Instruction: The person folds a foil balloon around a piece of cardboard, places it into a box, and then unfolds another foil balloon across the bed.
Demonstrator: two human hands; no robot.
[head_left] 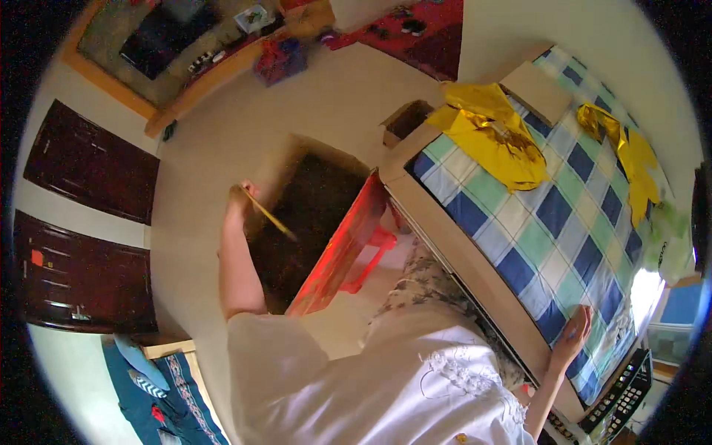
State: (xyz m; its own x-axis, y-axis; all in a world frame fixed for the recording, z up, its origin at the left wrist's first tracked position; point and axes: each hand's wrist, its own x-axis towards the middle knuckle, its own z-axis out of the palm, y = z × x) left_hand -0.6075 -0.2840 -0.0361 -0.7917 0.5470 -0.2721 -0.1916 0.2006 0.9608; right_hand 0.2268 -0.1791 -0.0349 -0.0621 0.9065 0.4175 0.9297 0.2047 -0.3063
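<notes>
My left hand (243, 194) is closed round one end of a thin yellow stick (271, 217). The stick slants down over a large dark surface (308, 196) with a blurred tan edge; whether its tip touches there, I cannot tell. A red panel (341, 248) with brown streaks runs along the near right side of that dark surface. Under it show the legs of a red plastic stool (378, 241). On the right, my right hand (575, 332) lies with fingers stretched out at the near edge of a bed with a checkered blue, green and white cover (549, 215).
Shiny gold foil sheets (512, 159) and a flat cardboard piece (535, 90) lie on the bed. An open cardboard box (408, 120) stands at its far left corner. Dark doors (89, 163) line the left wall. A wooden-edged TV unit (185, 81) stands at the far left.
</notes>
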